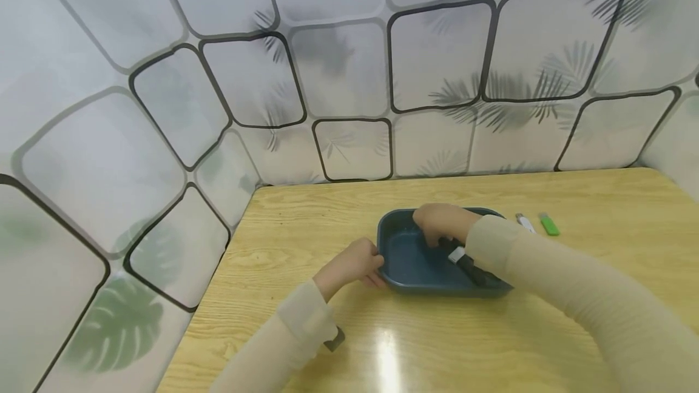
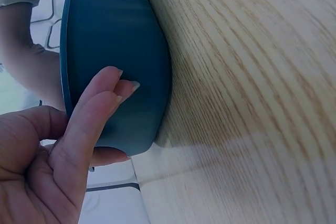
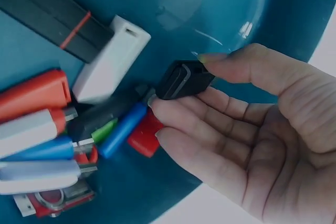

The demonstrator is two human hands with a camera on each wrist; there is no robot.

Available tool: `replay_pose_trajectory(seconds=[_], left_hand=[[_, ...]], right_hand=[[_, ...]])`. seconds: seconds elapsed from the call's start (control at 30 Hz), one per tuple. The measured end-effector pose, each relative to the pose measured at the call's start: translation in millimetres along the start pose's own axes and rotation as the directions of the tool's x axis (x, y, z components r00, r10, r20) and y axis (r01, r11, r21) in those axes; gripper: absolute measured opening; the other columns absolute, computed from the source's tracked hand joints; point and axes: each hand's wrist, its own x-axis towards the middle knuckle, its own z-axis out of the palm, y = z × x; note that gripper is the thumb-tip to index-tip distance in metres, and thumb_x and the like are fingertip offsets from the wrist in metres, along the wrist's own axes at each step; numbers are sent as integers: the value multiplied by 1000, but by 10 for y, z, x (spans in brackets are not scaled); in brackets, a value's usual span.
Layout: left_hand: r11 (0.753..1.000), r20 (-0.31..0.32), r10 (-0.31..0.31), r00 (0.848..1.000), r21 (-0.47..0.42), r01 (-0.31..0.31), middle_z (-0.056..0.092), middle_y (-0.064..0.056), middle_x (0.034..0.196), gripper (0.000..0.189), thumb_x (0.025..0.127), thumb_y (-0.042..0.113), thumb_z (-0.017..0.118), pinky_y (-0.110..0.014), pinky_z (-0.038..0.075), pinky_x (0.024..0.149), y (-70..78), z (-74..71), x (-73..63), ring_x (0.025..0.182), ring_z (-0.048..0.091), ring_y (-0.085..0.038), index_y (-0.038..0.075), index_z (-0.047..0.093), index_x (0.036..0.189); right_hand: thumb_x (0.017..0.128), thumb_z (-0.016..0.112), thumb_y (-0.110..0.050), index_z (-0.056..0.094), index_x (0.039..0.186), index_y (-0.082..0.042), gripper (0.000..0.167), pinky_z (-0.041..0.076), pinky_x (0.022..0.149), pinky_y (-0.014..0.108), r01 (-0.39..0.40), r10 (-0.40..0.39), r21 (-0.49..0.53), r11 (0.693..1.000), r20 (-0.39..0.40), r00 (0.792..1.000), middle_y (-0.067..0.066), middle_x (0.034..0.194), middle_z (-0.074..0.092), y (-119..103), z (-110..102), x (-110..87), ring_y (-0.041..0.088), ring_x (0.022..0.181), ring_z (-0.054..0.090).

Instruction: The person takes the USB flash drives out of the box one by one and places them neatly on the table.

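A dark blue plastic tray (image 1: 409,268) stands on the wooden table. My left hand (image 1: 357,261) grips its left end, thumb at the rim and fingers against the outer wall (image 2: 115,30) in the left wrist view. Inside the tray, my right hand (image 3: 236,124) pinches a small black USB stick (image 3: 185,81) between thumb and fingers. Beside it in the right wrist view lie a white USB stick (image 3: 113,59), a black one with a red line (image 3: 50,14), a red one (image 3: 34,95), a blue one (image 3: 39,149) and several others in a pile.
Right of the tray, a green USB stick (image 1: 549,224) and a white USB stick (image 1: 525,222) lie on the table (image 1: 311,211). Behind the table rises a patterned wall (image 1: 349,71). A dark device (image 1: 335,339) sits under the left sleeve.
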Motion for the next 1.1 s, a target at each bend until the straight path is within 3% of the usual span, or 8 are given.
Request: replay_pose_trajectory(seconds=[0.27, 0.5, 0.63, 0.9, 1.1], left_hand=[[999, -6, 20, 1000, 27, -20, 68, -20, 67, 21, 92, 1, 44, -34, 60, 58, 12, -39, 1, 66, 71, -32, -10, 59, 82], [999, -4, 0, 1000, 34, 0, 69, -20, 68, 22, 92, 1, 44, -33, 60, 59, 36, -34, 32, 66, 71, -30, -10, 59, 79], [999, -11, -10, 1000, 37, 10, 68, -20, 67, 22, 91, 0, 44, -33, 60, 58, 39, -32, 30, 66, 71, -31, -10, 59, 79], [999, -21, -16, 1000, 38, 17, 69, -20, 67, 23, 91, 1, 44, -33, 60, 58, 42, -18, 37, 67, 71, -31, -10, 59, 78], [999, -20, -14, 1000, 46, 14, 68, -19, 66, 24, 92, 1, 44, -32, 60, 57, 14, -13, 51, 66, 71, -31, -9, 59, 77]], right_hand=[[74, 65, 2, 54, 79, -5, 13, 44, 40, 21, 24, -24, 31, 999, -20, 1000, 8, 71, 58, 83, -209, -107, 14, 46, 52], [77, 68, -4, 56, 77, -6, 12, 45, 45, 21, -3, 3, -2, 1000, -23, 1000, 7, 70, 62, 155, -328, -198, 18, 49, 62], [75, 66, -2, 54, 72, -7, 13, 43, 44, 21, -6, 6, 0, 1000, -46, 999, 6, 70, 60, 192, -374, -248, 17, 48, 61], [77, 62, -3, 47, 64, -12, 21, 37, 40, 22, -28, 22, -51, 998, -122, 992, 3, 63, 55, 411, -456, -409, 12, 41, 49], [78, 63, -3, 54, 70, -7, 13, 38, 44, 23, -58, 54, -24, 998, -111, 992, 5, 64, 56, 609, -493, -496, 12, 43, 47]])
